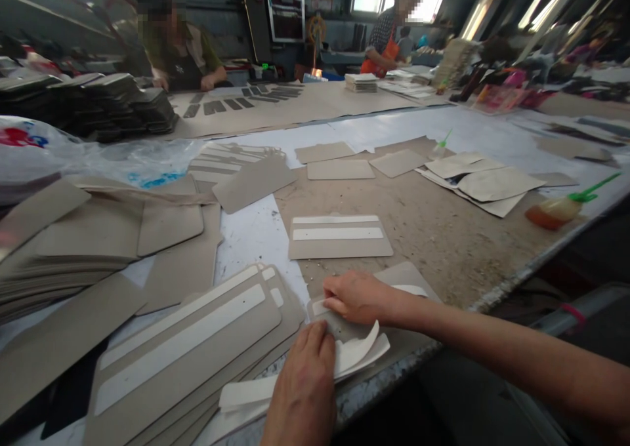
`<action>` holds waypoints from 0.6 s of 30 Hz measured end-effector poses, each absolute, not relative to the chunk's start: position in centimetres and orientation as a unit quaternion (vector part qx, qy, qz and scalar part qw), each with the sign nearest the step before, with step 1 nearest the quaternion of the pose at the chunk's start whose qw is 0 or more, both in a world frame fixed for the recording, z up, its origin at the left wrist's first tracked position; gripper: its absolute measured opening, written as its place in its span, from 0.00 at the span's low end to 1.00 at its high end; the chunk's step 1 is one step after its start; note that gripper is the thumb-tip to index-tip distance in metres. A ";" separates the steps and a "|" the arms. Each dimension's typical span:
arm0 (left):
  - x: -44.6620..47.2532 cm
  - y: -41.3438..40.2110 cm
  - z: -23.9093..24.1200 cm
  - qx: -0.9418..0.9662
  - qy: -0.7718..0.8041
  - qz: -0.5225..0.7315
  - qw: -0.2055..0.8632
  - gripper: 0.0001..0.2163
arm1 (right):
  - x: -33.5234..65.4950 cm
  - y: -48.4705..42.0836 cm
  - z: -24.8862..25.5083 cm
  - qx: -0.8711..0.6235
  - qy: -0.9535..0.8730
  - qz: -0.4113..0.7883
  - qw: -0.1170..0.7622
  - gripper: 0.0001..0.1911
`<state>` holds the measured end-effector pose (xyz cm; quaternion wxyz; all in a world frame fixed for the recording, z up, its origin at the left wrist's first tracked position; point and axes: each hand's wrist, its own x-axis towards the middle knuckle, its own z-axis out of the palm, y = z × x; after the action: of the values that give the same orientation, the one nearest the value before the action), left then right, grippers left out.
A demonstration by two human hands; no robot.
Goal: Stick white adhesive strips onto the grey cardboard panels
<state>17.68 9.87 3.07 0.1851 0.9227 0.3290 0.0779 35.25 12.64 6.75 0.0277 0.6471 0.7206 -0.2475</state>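
**Both hands on a grey panel at the near table edge**

Head view. The grey card panel (404,277) lay at the near edge of the worktable (443,236), directly in front of the person and partly covered by both hands.

The right hand (359,296) lay across the panel, palm down. Its fingers were held together and pointed left, with the tips pressing flat on the end of a white strip on the panel. It pinched nothing.

The left hand (302,380) came in from below with its back to the camera and its fingers close together. The fingertips rested on the panel just beside the loose white strips (367,353), which curled up off the table edge. The thumb was hidden, so I could not tell whether this hand gripped a strip or only pressed down.

Surroundings:
- Just left of the hands sat a fanned stack of panels (197,341), each carrying long white strips.
- Beyond the hands one finished panel (339,237) lay flat with two white strips across it.
- At right lay a glue bottle (558,211) on its side, with a green nozzle.
- At far left there was a plastic bag (29,151).
- Plain grey panels (339,169) lay scattered further back.
- Two other people worked at the far end of the table.
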 end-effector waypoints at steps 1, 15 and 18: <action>17.7 9.9 3.2 0.921 0.330 0.078 0.192 0.26 | 35.2 12.6 6.6 0.647 0.722 -0.243 0.030 0.13; 17.8 10.1 2.2 0.924 0.334 0.094 0.161 0.21 | 34.5 13.1 6.4 0.646 0.735 -0.197 0.062 0.14; 17.8 10.1 2.0 0.923 0.336 0.101 0.160 0.21 | 34.2 13.1 6.3 0.644 0.740 -0.181 0.075 0.14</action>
<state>17.83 10.08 2.03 0.1604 0.9227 0.3356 0.1011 34.25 13.14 6.29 0.0753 0.6436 0.7399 -0.1808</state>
